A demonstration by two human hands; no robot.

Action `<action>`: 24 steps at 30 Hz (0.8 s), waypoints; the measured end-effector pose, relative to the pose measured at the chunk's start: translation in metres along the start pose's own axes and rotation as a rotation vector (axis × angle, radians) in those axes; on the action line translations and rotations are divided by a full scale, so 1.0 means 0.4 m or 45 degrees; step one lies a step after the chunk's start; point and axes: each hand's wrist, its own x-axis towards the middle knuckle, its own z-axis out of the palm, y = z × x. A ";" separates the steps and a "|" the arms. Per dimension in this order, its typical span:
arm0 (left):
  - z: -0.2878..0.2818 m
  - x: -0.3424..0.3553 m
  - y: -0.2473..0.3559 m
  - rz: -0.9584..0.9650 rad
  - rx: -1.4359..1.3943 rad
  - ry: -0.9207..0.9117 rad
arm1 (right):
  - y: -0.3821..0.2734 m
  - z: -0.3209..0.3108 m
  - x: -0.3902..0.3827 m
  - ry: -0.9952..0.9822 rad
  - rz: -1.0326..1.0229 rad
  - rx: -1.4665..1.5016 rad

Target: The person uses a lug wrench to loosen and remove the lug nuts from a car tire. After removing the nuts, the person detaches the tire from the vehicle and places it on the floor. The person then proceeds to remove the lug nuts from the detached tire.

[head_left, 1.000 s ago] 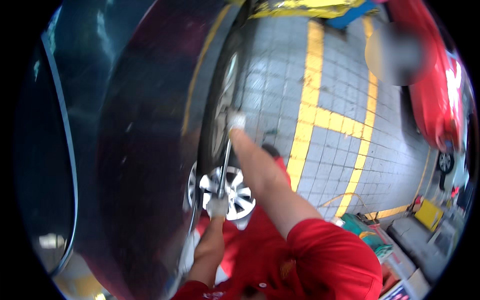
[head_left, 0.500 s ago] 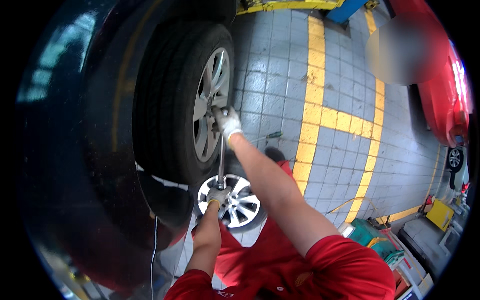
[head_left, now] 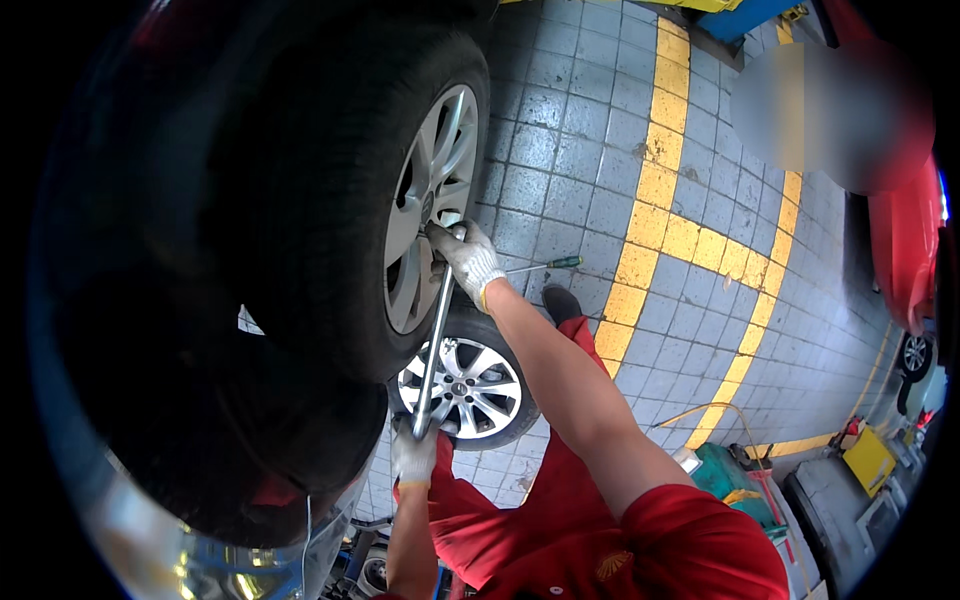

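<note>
On your left, the mounted alloy wheel [head_left: 350, 200] and dark car body [head_left: 200, 420] block sideways passage. The long steel wrench [head_left: 434, 350], spanning from your right hand [head_left: 472, 262] to your left hand [head_left: 413, 455], bars the way between. A loose alloy wheel [head_left: 462, 388] fills the floor below. To the right, you have room over the tiled floor [head_left: 560, 140], past a green-handled screwdriver [head_left: 567, 262] and your shoe [head_left: 562, 302].

Pale light is gleaming off the tiled floor [head_left: 545, 110], while the tire [head_left: 350, 160] is sinking into shadow. Bright reflections are streaking the lower left. Fisheye distortion is bowing the yellow lines [head_left: 660, 145], and a round blur is veiling the upper right.
</note>
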 end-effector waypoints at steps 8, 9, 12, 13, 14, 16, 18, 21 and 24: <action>0.446 0.531 0.072 -0.171 0.143 -0.624 | 0.075 -0.001 0.026 -0.152 -0.296 -0.176; 0.439 0.533 0.096 -0.113 0.176 -0.533 | 0.064 -0.013 0.032 -0.148 -0.288 -0.172; 0.354 0.445 0.128 -0.032 0.094 -0.483 | 0.044 -0.052 0.024 -0.112 -0.281 -0.055; 0.304 0.385 0.151 -0.027 0.108 -0.470 | 0.052 -0.074 0.018 -0.095 -0.285 0.039; 0.222 0.317 0.212 -0.048 0.048 -0.571 | 0.056 -0.102 0.014 -0.068 -0.292 0.137; 0.179 0.219 0.126 -0.027 0.107 -0.493 | 0.035 -0.128 -0.020 -0.064 -0.164 0.188; 0.049 0.109 0.186 -0.033 0.101 -0.472 | 0.019 -0.150 0.001 0.009 -0.109 0.296; -0.067 -0.003 0.207 -0.004 0.095 -0.366 | -0.058 -0.124 0.001 -0.012 -0.126 0.353; -0.168 -0.071 0.259 0.013 0.104 -0.252 | -0.097 -0.087 0.063 0.008 -0.063 0.368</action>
